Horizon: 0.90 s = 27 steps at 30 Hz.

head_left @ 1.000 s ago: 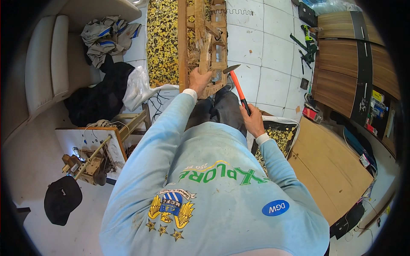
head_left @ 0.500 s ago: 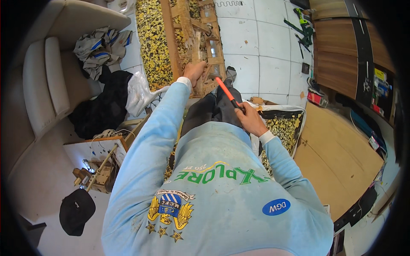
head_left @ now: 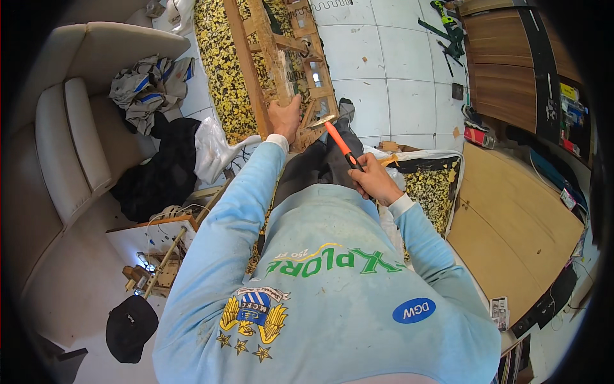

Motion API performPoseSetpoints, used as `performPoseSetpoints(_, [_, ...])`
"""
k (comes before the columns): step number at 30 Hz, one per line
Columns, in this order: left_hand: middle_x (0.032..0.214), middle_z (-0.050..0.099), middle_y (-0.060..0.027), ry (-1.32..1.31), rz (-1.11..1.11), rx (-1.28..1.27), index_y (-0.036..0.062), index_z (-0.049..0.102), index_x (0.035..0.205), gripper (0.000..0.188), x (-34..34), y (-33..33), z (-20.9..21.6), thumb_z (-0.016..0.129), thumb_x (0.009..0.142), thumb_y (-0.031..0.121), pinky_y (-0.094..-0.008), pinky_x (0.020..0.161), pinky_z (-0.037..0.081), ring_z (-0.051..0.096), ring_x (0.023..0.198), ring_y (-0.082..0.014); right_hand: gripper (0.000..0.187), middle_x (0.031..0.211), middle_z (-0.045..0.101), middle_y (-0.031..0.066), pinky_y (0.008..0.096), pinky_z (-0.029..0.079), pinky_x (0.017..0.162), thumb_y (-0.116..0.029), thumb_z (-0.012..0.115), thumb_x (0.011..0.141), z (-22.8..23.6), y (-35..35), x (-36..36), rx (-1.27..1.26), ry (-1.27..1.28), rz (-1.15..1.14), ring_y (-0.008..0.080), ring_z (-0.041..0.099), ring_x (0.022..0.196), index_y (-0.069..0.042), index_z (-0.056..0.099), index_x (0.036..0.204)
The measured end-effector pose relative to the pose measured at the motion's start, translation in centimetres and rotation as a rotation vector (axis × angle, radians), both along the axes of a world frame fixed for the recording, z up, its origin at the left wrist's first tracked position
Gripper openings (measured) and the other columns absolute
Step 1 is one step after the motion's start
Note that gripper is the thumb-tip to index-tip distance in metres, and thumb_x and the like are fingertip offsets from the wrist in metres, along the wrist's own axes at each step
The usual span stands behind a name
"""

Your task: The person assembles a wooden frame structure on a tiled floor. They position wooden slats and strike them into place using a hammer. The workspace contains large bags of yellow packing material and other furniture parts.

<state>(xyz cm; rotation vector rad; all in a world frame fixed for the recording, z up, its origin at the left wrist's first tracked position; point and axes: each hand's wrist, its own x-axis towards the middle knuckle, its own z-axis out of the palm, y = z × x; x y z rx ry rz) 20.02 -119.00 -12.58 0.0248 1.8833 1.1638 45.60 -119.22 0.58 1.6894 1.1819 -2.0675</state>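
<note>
My left hand (head_left: 286, 118) grips the near end of a wooden frame (head_left: 281, 57) that lies on a yellow-and-black speckled foam pad (head_left: 225, 64) on the tiled floor. My right hand (head_left: 373, 181) holds a hammer (head_left: 338, 137) by its orange-and-black handle. The hammer's metal head hovers just right of my left hand, close over the frame's near corner. My light blue sleeves and shirt fill the lower middle of the view, and my dark trousers show between my arms.
A beige sofa (head_left: 70, 147) stands at the left with crumpled clothes (head_left: 150, 89) and a black garment (head_left: 160, 173). A black cap (head_left: 130, 326) lies lower left beside small wooden parts. Wooden boards (head_left: 518, 224) lie at the right; a green power tool (head_left: 451, 29) rests top right.
My view has shifted, so the frame and foam now sit higher. My right hand has swung the hammer head closer to my left hand on the frame.
</note>
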Motion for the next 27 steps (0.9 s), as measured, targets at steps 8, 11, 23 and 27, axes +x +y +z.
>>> performPoseSetpoints(8, [0.082,0.067,-0.0097,-0.035,-0.102,-0.060,-0.0002,0.060,0.105,0.038,-0.5,-0.1,0.0,0.079,0.089,0.028,-0.0331,0.054,0.051,0.063,0.062,-0.0169,0.039,0.077,0.058,0.0018,0.0270,0.043,0.042,-0.021,0.060,0.100,0.4,0.7,-0.1,-0.167,0.043,-0.102,0.0095,0.055,0.053,-0.001,0.049,0.132])
performPoseSetpoints(11, [0.097,0.070,-0.0174,0.041,-0.268,-0.107,-0.0037,0.059,0.110,0.048,-1.2,-0.3,0.1,0.077,0.087,0.035,-0.0388,0.068,0.056,0.070,0.080,-0.0251,0.039,0.079,0.059,0.0042,0.0289,0.046,0.043,-0.017,0.057,0.098,0.1,1.2,-0.7,-0.186,0.058,-0.153,0.0110,0.057,0.055,0.000,0.046,0.131])
performPoseSetpoints(23, [0.094,0.072,-0.0202,0.447,-0.587,-0.114,-0.0028,0.059,0.112,0.048,1.6,0.8,-2.2,0.075,0.092,0.038,-0.0447,0.079,0.057,0.072,0.081,-0.0329,0.024,0.083,0.055,0.0041,0.0271,0.041,0.043,-0.015,0.058,0.100,-1.0,6.6,-0.5,-0.144,0.082,-0.267,0.0100,0.052,0.054,-0.005,0.047,0.119])
performPoseSetpoints(27, [0.091,0.071,-0.0171,0.551,-0.514,0.104,-0.0007,0.057,0.113,0.047,0.9,-0.8,0.2,0.076,0.093,0.038,-0.0411,0.071,0.056,0.070,0.073,-0.0268,0.017,0.083,0.054,0.0037,0.0268,0.042,0.044,-0.013,0.057,0.100,-0.4,7.3,-0.1,-0.249,0.138,-0.288,0.0105,0.053,0.055,-0.006,0.048,0.114])
